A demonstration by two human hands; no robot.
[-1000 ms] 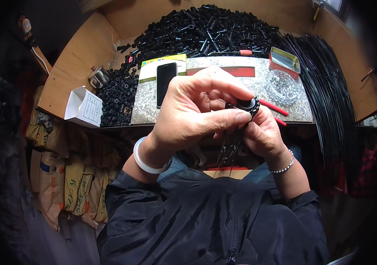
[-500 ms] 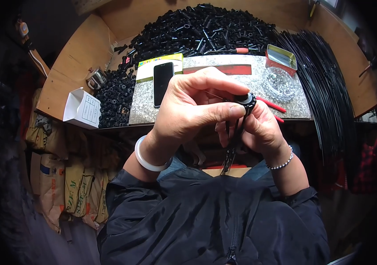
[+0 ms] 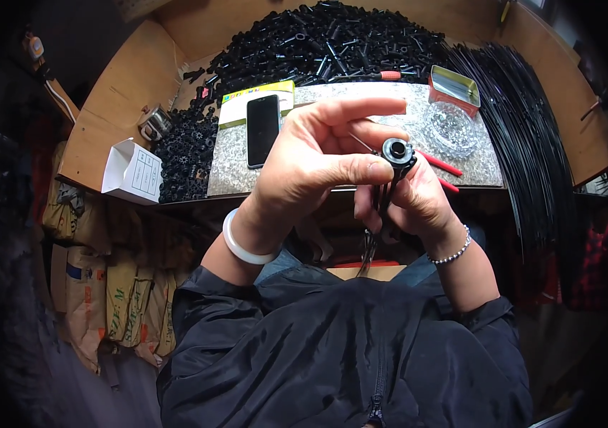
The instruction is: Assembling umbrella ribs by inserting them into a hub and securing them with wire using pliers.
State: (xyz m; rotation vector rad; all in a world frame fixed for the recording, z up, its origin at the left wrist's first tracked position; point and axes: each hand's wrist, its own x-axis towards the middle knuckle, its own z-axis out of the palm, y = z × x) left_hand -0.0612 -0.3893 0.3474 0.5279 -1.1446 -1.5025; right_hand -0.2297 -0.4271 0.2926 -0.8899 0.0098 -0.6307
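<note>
A round black plastic hub with a grey ring face, like an umbrella runner, is held up over the table's front edge. Thin black ribs hang from it towards my lap. My left hand pinches the hub's left side between thumb and a bent finger, its index finger stretched out above. A fine wire runs from inside this hand towards the hub. My right hand is closed around the hub's lower part and the ribs from the right; some of its fingers are hidden behind them.
A speckled board bears a phone, a yellow-white box, a clear glass dish, an open tin and red handles. Black parts are heaped behind; long black rods lie right. A white carton stands left.
The hub has tipped so its round face now shows upward. My left index finger has lifted off it and straightened, while the thumb stays at its side. The right hand keeps its hold.
</note>
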